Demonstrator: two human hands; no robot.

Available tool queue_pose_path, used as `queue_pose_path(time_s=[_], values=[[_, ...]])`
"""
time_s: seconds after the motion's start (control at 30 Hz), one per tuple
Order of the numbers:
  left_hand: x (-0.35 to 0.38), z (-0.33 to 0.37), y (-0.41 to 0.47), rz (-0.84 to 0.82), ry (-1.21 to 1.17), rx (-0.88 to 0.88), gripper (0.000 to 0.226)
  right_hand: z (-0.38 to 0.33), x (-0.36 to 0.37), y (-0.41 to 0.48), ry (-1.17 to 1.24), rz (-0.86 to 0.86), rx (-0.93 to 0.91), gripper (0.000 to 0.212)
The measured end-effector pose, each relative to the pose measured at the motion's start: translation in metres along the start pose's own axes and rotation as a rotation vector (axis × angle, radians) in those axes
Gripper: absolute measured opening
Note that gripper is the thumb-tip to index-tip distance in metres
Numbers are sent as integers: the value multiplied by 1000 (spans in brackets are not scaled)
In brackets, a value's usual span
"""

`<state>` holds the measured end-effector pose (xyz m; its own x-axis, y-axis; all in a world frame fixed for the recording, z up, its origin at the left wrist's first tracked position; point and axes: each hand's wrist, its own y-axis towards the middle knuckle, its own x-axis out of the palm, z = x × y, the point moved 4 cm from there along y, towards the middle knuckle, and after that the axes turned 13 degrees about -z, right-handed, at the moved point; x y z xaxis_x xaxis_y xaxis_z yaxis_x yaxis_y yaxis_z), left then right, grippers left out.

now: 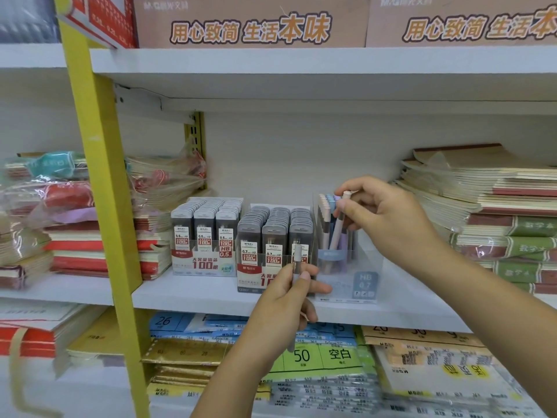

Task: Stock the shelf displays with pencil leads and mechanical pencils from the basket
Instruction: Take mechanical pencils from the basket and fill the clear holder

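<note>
Step in hand: mechanical pencils going into the display.

Right hand (pixel 388 218) is over the clear pencil box (pixel 349 282), thumb and fingers pinching a pink pencil (pixel 338 229) near its top. The pencil is upright, slightly tilted, with its lower end down among the pastel pencils already standing in the box.

Left hand (pixel 283 303) is lower, in front of the shelf (pixel 187 292) edge. Its fingers are curled round a grey pencil (pixel 297 257) held upright.

Lead packs (pixel 272 233) stand in two full-looking displays just left of the pencil box. The basket is out of view. Stacked notebooks (pixel 497 206) fill the right end of the shelf, beyond the right wrist.

Judgement: the lead side looks stocked, so the job is probably well along. The next move calls for seating the pink pencil in a free gap and releasing it without tipping its neighbours. After that the grey pencil goes in, either passed across or set in from the left. The box looks like light plastic, so a sideways nudge could slide it.
</note>
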<state>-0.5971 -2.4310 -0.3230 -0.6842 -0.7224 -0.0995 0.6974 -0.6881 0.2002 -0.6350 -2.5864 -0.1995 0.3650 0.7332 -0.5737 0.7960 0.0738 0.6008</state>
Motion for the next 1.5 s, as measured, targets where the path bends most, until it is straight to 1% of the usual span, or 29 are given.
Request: queue_pose_path(time_s=[0.07,0.17,0.27,0.4,0.47,0.53,0.6,0.63,0.7,0.73,0.77,0.83,0.9,0.93,0.97,1.03,1.07,1.1,1.17,1.23,1.33,1.5], values=[[0,0,0,2,0,-4,22,0,0,1,12,-11,-1,8],[0,-1,1,4,-7,-7,22,-1,1,4,14,-11,7,16],[0,-1,1,2,-6,-6,22,0,1,5,-24,4,7,19],[0,1,-1,2,7,9,22,6,12,2,-167,-35,56,20],[0,3,-3,0,-4,24,22,7,18,-1,-265,-41,69,16],[0,6,-4,-2,-10,41,23,-1,16,-6,-380,36,4,10],[1,9,-6,-7,-1,58,25,-13,11,-14,-415,130,-74,11],[1,11,-7,-7,12,67,26,-17,11,-19,-384,120,-78,13],[3,14,-6,-23,48,78,27,-21,20,-27,-256,-22,-1,16],[5,15,-5,-42,65,81,27,-19,26,-32,-182,-105,53,15],[8,16,-5,-62,73,84,29,-18,31,-36,-119,-152,90,13],[14,20,-4,-77,65,108,27,-14,29,-40,-3,-132,126,12],[19,25,-2,-26,86,163,18,-10,18,-40,235,-56,173,7],[18,27,-1,43,148,200,14,-7,9,-39,352,4,193,3],[16,29,0,142,261,243,13,-6,-3,-37,409,84,191,1],[12,35,-2,372,626,344,24,-6,-31,-31,327,229,120,3],[11,38,-4,458,804,398,35,-6,-42,-28,247,271,71,6],[11,38,-4,507,938,444,43,-5,-50,-25,166,285,34,10],[12,31,0,535,1088,484,51,0,-52,-18,43,249,20,17],[12,24,4,525,1147,473,56,9,-44,-13,-25,165,66,20],[11,16,9,499,1175,463,61,21,-32,-11,-94,75,107,20],[10,12,11,484,1213,466,63,24,-26,-15,-123,65,80,23]])
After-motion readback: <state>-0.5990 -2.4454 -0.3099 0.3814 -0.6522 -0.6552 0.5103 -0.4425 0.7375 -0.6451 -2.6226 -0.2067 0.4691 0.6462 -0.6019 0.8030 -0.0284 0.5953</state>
